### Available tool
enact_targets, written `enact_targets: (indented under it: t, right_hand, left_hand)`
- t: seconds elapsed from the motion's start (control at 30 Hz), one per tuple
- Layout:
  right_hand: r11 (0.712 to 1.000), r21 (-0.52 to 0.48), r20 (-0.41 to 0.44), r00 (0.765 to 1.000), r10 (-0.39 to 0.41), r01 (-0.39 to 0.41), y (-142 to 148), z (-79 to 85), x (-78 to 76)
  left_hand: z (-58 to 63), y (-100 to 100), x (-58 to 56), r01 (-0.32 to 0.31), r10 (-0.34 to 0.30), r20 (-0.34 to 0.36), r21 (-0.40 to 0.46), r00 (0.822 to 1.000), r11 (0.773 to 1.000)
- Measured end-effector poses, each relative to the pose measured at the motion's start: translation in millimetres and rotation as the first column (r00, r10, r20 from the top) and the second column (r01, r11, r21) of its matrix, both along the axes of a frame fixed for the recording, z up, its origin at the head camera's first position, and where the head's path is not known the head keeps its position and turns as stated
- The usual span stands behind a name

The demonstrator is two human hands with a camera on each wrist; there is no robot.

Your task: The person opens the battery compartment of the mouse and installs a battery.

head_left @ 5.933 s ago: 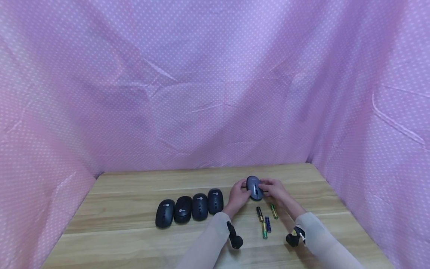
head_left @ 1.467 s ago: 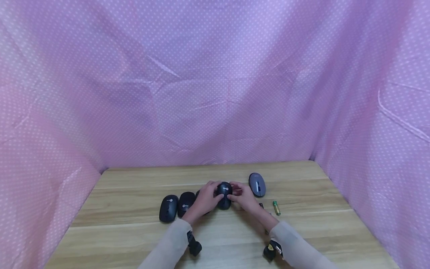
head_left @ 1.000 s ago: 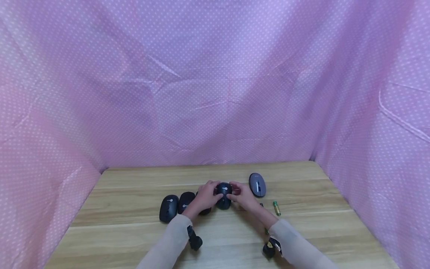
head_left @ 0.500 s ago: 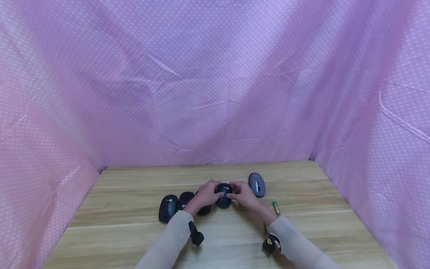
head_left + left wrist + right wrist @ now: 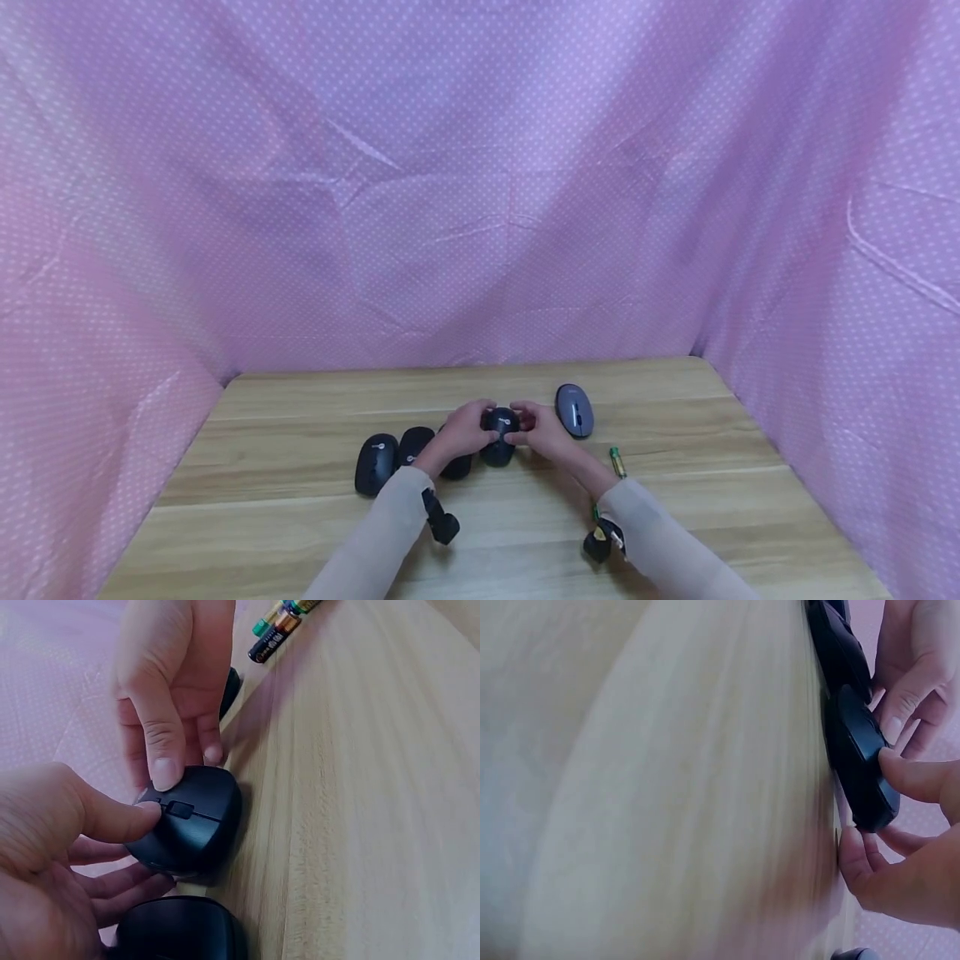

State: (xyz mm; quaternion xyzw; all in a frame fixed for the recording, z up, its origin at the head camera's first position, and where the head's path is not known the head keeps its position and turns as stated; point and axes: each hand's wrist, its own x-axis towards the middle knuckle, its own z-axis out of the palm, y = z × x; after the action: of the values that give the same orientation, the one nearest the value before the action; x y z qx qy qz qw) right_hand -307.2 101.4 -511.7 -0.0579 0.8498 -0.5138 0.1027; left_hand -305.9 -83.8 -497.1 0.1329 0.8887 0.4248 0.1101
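A black computer mouse is held between both hands near the middle of the table. My left hand grips its left side, thumb on top and fingers along the edge. From the other side my right hand grips it likewise, its thumb pressing the top near the left thumb. In the left wrist view the scroll wheel faces the camera. Whether the mouse is fully on the table, I cannot tell. Close to its left is another black mouse, partly covered by my left hand.
Two more black mice continue the row leftward. A grey mouse lies behind and right of my right hand. Several batteries lie on the wooden table, mostly hidden by the right forearm in the head view. Pink dotted cloth surrounds the table.
Earlier both hands held the grey mouse at the right; it now lies released there. The hands have moved left onto the row's rightmost black mouse. Over the last second they barely shift.
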Motion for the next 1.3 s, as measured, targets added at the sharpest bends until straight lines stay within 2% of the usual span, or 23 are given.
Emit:
enact_targets:
  t: [0.13, 0.33, 0.4, 0.5, 0.7, 0.83, 0.9, 1.03, 1.17, 1.27, 1.3]
  right_hand:
    - [0.998, -0.067, 0.026, 1.0, -0.016, 0.018, 2.1, 3.6, 2.6]
    - [0.991, -0.134, 0.012, 1.0, 0.007, -0.006, 7.4, 11.5, 8.4]
    - [0.99, -0.142, 0.012, 1.0, 0.025, -0.023, 10.2, 19.0, 11.2]
    - [0.986, -0.16, 0.025, 0.998, 0.051, -0.046, 14.9, 32.7, 13.9]
    - [0.963, -0.267, 0.079, 0.995, 0.059, -0.036, 20.6, 51.2, 15.5]
    - [0.933, -0.353, 0.103, 0.989, 0.104, -0.061, 22.0, 57.6, 16.9]
    - [0.908, -0.412, 0.118, 0.983, 0.137, -0.077, 22.5, 60.0, 18.2]
    - [0.853, -0.515, 0.154, 0.97, 0.188, -0.083, 24.3, 64.2, 21.5]
    - [0.801, -0.595, 0.193, 0.955, 0.226, -0.069, 25.0, 66.5, 24.8]
    - [0.773, -0.631, 0.209, 0.943, 0.26, -0.073, 25.4, 67.3, 26.4]
    - [0.768, -0.635, 0.212, 0.938, 0.275, -0.081, 25.9, 67.5, 26.8]
  left_hand:
    - [3.3, -0.4, 1.8, 0.029, -0.03, 0.011, 0.097, 0.999, 0.995]
    - [7.2, -0.5, 5.8, 0.027, -0.026, -0.008, 0.221, 1.0, 0.975]
    - [9.1, -1.4, 6.9, 0.032, -0.027, -0.022, 0.273, 0.999, 0.962]
    - [15.3, -4.3, 8.9, 0.017, -0.017, -0.004, 0.35, 1.0, 0.937]
    - [29.1, -9.3, 13.5, -0.069, 0.032, 0.089, 0.459, 0.996, 0.886]
    - [35.3, -11.9, 19.2, -0.079, 0.019, 0.121, 0.515, 0.992, 0.854]
    - [36.7, -13.3, 21.9, -0.054, -0.004, 0.106, 0.534, 0.994, 0.844]
    - [36.2, -17.3, 26.1, 0.005, -0.043, 0.056, 0.546, 0.998, 0.838]
    - [34.5, -21.0, 27.5, 0.038, -0.079, 0.045, 0.581, 0.996, 0.813]
    - [32.5, -22.5, 28.8, 0.097, -0.107, -0.015, 0.571, 0.994, 0.815]
    - [31.8, -22.6, 29.8, 0.12, -0.112, -0.048, 0.555, 0.992, 0.823]
